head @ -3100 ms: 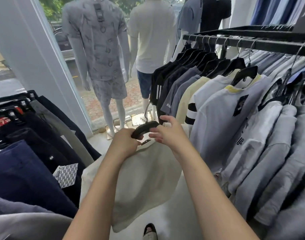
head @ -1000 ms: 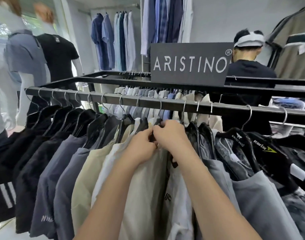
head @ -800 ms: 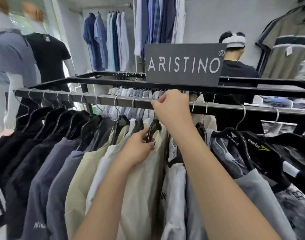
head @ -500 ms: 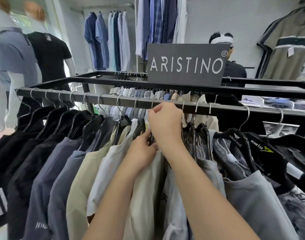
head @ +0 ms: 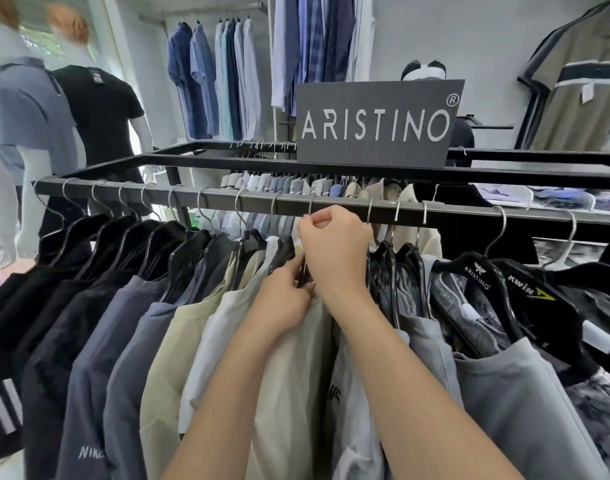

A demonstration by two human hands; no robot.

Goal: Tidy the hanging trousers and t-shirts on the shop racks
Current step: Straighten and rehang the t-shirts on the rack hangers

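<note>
T-shirts [head: 123, 327] hung along rail [head: 123, 192]; cream t-shirt [head: 289, 393] hooked on mid-row. Right hand [head: 334, 247] pinched its hook [head: 310, 207], left hand [head: 283, 303] gripped its hanger [head: 302, 275]. Right-side hangers [head: 388, 258] looked bunched, so spacing was likely left to do.

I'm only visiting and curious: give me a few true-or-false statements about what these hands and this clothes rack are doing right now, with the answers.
1. The right hand pinches a hanger hook at the rail. True.
2. The left hand hangs idle and holds nothing. False: it grips a black hanger at the neck of a cream t-shirt.
3. An ARISTINO sign stands on top of the rack. True.
4. The garments at the rail's left end are white. False: black t-shirts hang there.
</note>
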